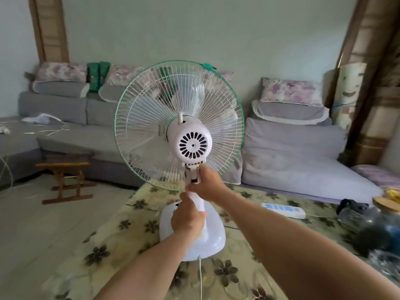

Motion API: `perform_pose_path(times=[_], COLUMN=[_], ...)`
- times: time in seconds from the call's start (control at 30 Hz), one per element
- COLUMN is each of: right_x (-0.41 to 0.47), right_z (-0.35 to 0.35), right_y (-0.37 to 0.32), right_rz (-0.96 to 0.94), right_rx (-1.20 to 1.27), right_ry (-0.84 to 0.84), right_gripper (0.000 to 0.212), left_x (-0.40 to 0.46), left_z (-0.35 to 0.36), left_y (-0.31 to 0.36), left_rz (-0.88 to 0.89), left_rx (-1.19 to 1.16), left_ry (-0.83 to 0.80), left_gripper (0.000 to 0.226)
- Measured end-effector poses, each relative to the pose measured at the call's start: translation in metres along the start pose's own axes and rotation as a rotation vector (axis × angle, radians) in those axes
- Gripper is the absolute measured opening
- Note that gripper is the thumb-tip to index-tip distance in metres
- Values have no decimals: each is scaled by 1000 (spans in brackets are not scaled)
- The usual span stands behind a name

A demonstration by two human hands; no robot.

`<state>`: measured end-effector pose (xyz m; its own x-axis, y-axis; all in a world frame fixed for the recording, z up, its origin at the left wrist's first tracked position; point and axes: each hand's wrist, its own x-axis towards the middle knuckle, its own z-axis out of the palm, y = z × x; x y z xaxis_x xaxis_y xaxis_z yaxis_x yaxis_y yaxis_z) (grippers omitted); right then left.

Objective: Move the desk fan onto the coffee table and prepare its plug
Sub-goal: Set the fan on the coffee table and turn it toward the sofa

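Head cam: desk fan (179, 135) stands on the flowery coffee table (129, 226), left hand (187, 217) wrapped round its neck, right hand (207, 185) gripping just above, base probably touching down, power strip (283, 210) nearby.

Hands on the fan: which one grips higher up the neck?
The right hand, closed around the neck just under the motor housing. The left hand grips lower, just above the base.

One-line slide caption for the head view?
Both hands, left hand below right hand, grip the desk fan neck above the coffee table.
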<state>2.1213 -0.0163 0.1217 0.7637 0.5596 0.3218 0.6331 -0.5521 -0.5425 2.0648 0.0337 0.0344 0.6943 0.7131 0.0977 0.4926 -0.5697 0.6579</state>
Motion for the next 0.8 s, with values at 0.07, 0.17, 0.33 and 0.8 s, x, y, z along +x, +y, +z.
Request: perform_pose_path(times=[0.07, 0.17, 0.33, 0.8], right_x=[2, 1, -2, 9], right_z=[-13, -28, -43, -40], right_y=[14, 33, 59, 98], right_rz=[45, 127, 225, 352], right_rx=[-24, -16, -33, -70], right_ry=[24, 45, 78, 140], right_gripper=[39, 35, 48, 35], left_x=[1, 2, 2, 20], left_z=[9, 20, 43, 76], left_y=[14, 30, 50, 66], left_rz=[41, 104, 195, 300], left_rx=[4, -18, -20, -17], left_ry=[-33, -88, -158, -218], left_gripper=[85, 76, 74, 70])
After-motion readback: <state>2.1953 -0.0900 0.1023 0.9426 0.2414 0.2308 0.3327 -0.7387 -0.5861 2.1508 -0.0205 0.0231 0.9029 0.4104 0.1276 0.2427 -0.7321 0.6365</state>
